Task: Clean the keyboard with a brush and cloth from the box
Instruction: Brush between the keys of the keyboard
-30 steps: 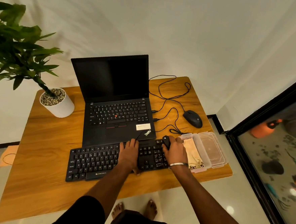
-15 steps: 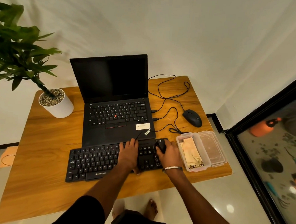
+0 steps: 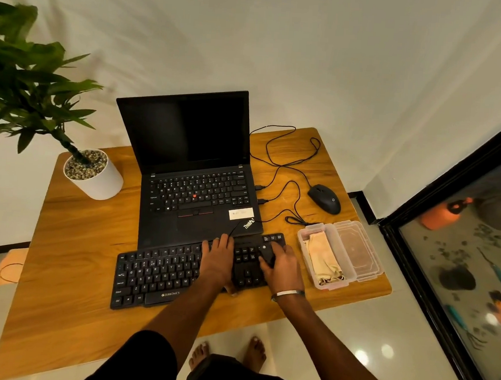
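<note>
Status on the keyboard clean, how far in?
Done: box is open, lid beside it, brush out. In hand: right hand holds the brush on the keyboard's right end, left hand rests flat on the keys. Left: cloth lies in the box, so wiping isn't begun.

Single head-worn wide-angle view, aimed forward and steeply down from standing height, wooden table point(image 3: 70, 254) seen whole from its near edge, wall behind, floor and feet included below.

A wooden desk point(image 3: 70, 254) stands against white walls point(image 3: 311, 60) on a glossy pale floor point(image 3: 336, 344); a black-framed glass pane point(image 3: 460, 264) sits right of the hands.
</note>
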